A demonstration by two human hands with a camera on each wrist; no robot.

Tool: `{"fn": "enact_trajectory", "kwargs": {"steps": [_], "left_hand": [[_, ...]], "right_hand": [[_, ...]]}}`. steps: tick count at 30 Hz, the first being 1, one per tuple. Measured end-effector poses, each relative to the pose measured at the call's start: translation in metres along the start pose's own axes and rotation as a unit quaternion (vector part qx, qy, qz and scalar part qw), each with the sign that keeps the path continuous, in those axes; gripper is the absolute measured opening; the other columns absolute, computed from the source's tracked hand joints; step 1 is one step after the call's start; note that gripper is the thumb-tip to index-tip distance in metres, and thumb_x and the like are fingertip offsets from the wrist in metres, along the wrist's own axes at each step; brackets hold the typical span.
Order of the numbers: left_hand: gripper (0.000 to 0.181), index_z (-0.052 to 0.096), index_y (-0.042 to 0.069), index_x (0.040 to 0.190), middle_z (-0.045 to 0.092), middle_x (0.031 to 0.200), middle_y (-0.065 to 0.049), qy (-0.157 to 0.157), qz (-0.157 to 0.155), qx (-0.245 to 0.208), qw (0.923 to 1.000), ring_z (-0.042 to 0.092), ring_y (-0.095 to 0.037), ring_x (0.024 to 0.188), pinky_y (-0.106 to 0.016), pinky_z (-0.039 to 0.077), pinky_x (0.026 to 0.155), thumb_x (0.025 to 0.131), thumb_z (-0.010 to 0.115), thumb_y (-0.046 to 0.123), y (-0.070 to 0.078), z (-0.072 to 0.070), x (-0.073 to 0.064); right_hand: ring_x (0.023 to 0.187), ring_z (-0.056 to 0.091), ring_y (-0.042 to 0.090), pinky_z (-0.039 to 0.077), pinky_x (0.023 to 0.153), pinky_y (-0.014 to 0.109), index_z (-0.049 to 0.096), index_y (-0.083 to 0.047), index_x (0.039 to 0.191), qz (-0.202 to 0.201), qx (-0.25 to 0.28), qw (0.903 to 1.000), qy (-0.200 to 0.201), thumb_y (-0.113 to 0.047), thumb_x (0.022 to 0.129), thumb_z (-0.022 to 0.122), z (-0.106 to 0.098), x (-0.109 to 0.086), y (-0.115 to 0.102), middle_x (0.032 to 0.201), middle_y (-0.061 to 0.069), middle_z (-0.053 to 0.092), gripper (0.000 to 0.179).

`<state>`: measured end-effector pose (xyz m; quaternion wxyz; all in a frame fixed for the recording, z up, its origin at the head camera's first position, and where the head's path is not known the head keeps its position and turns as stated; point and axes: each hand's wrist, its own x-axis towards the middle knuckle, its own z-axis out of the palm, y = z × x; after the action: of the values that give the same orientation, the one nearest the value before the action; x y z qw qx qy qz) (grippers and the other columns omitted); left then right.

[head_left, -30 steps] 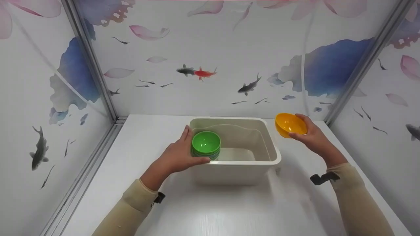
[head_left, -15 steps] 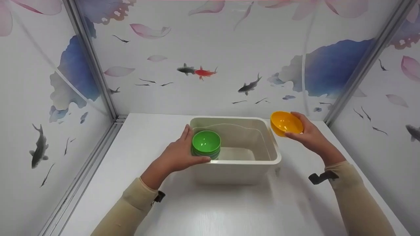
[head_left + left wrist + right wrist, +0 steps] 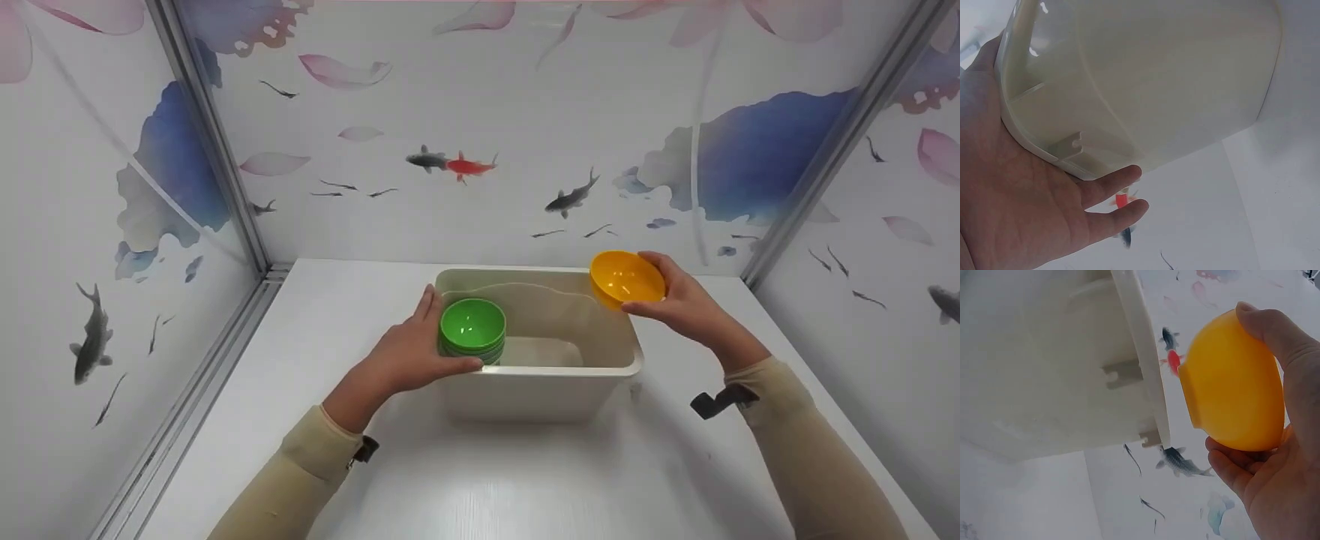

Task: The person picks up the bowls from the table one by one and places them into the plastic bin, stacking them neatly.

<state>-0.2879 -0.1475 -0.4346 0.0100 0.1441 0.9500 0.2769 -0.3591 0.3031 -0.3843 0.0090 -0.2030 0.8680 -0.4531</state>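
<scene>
A cream plastic bin (image 3: pixel 529 394) stands on the white table. My left hand (image 3: pixel 405 356) rests against its left end, thumb along the front rim and fingers extended, as the left wrist view shows from below with the bin wall (image 3: pixel 1179 79) above the palm. Inside the bin at the left sits a stack of bowls, a bright green bowl (image 3: pixel 474 324) on top. My right hand (image 3: pixel 686 307) holds a yellow-orange bowl (image 3: pixel 628 277) by its side, tilted, above the bin's back right corner. In the right wrist view that bowl (image 3: pixel 1235 388) is pinched between thumb and fingers.
White panels printed with fish and petals enclose the table (image 3: pixel 465 487) at the back and both sides. Metal posts (image 3: pixel 210 142) stand at the back corners. Bare bin floor (image 3: pixel 544 352) shows to the right of the stack.
My right hand has carried the yellow-orange bowl leftward, from beside the bin to over its back right corner. The left hand and green bowl stay in place.
</scene>
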Motion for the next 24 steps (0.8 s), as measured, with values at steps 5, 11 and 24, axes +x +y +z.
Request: {"fn": "enact_trajectory", "kwargs": {"steps": [5,11,24], "left_hand": [[0.147,0.008,0.008,0.178,0.002,0.186,-0.014,0.0,0.0,0.0,1.0,0.054,-0.048,0.147,-0.065,0.043,0.119,0.078,0.073,0.092,-0.001,0.0,0.0],[0.145,0.01,0.009,0.179,0.004,0.186,-0.016,0.005,0.0,-0.007,1.0,0.053,-0.048,0.147,-0.067,0.044,0.117,0.078,0.073,0.092,-0.002,0.001,-0.001],[0.147,0.01,0.011,0.179,0.004,0.186,-0.014,0.004,-0.002,-0.011,0.9999,0.055,-0.047,0.146,-0.064,0.048,0.115,0.076,0.073,0.094,0.001,-0.001,-0.001]], "right_hand": [[0.133,0.059,0.034,0.05,0.104,0.016,0.031,-0.005,0.169,-0.003,-0.003,0.9999,-0.013,-0.032,0.095,0.092,0.011,0.008,-0.009,0.162,0.017,0.049,0.099],[0.134,0.06,0.035,0.049,0.117,0.041,0.032,-0.005,0.168,-0.007,-0.002,0.9997,-0.021,-0.03,0.093,0.093,0.027,0.016,-0.02,0.161,0.018,0.051,0.1],[0.133,0.058,0.038,0.043,0.122,0.057,0.035,-0.006,0.166,-0.014,-0.013,0.9985,-0.052,-0.032,0.088,0.096,0.047,0.033,-0.032,0.155,0.019,0.055,0.103]]}}
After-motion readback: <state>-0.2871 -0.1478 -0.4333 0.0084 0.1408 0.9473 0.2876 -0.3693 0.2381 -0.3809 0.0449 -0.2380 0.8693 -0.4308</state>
